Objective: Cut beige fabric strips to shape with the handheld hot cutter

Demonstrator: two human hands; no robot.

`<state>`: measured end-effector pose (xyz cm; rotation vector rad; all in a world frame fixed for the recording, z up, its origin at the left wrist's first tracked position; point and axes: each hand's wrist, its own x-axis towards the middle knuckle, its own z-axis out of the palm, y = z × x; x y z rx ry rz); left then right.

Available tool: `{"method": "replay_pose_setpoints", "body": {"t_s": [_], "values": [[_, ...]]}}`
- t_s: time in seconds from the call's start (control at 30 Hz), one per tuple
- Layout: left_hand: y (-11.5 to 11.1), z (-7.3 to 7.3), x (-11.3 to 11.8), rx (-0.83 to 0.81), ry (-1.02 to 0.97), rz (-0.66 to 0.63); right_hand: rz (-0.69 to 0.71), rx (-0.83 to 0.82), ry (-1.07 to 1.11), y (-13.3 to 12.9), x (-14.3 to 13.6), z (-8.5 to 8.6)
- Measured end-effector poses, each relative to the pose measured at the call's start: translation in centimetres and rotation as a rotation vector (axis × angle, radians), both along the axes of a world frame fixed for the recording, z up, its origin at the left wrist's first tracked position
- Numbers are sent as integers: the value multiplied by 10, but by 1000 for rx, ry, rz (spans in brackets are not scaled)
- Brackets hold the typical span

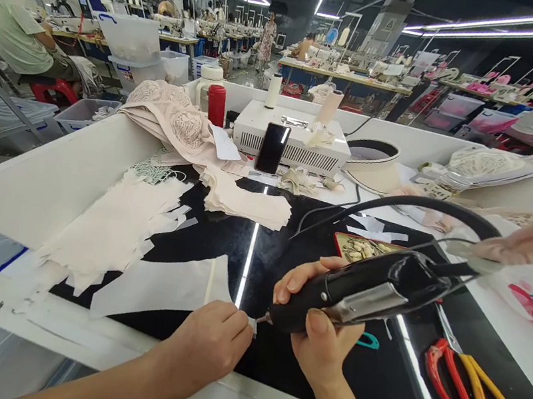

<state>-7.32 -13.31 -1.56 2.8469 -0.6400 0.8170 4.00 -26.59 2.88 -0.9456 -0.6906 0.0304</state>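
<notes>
My left hand (210,347) is closed, fingers pinched on the right end of a white fabric piece (156,288) lying on the black work surface. A cream strip runs across that piece. My right hand (319,343) wraps round a black corded handheld tool (358,288), which has a metal lever on its side. The tool's thin metal tip points left and meets or nearly meets the fabric edge at my left fingertips; contact is hard to make out. To the left is a spread stack of cream fabric pieces (116,223), with another fabric stack (248,202) farther back.
Scissors (474,387) with red and yellow handles lie at right, near a small tray (341,240) of parts. The tool's cable (428,203) arches over the table. Behind stand a white box (252,126), a phone (272,148) and thread cones. Other people sit at sewing stations.
</notes>
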Motion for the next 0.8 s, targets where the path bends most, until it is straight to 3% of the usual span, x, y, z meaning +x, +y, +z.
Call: {"method": "replay_pose_setpoints", "body": {"t_s": [0.1,0.33,0.57,0.8], "values": [[3,-3,2,-7,10,-4,4,10,12,0,0,0],[12,1,5,-261,38,30,60,46,41,1,0,1],[10,-8,6,-130,29,33,59,47,36,3,0,0],[9,-9,5,-125,48,45,52,44,36,2,-1,0]]}}
